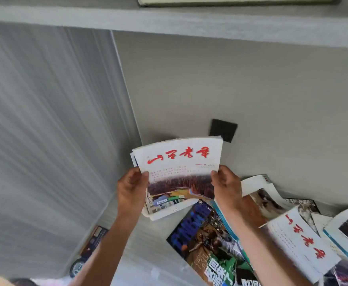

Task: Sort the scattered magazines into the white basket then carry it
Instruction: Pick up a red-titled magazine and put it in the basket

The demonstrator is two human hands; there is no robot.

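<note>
Both my hands hold up a small stack of magazines [179, 162] in front of the wall; its top cover is white with red brush lettering and a reddish landscape photo. My left hand [132, 187] grips the stack's left edge, my right hand [227, 185] grips its right edge. Under and to the right of my hands, more magazines lie scattered on a grey surface: a dark blue and green one [208, 242], a brown-photo one [259, 199], and another white one with red lettering [301, 242]. No white basket is in view.
A grey curtain [45, 131] hangs on the left, and a beige wall with a black square socket plate [223, 130] stands behind the stack. Another magazine [93, 241] lies at the lower left by the curtain. A grey ledge [169, 19] runs across the top.
</note>
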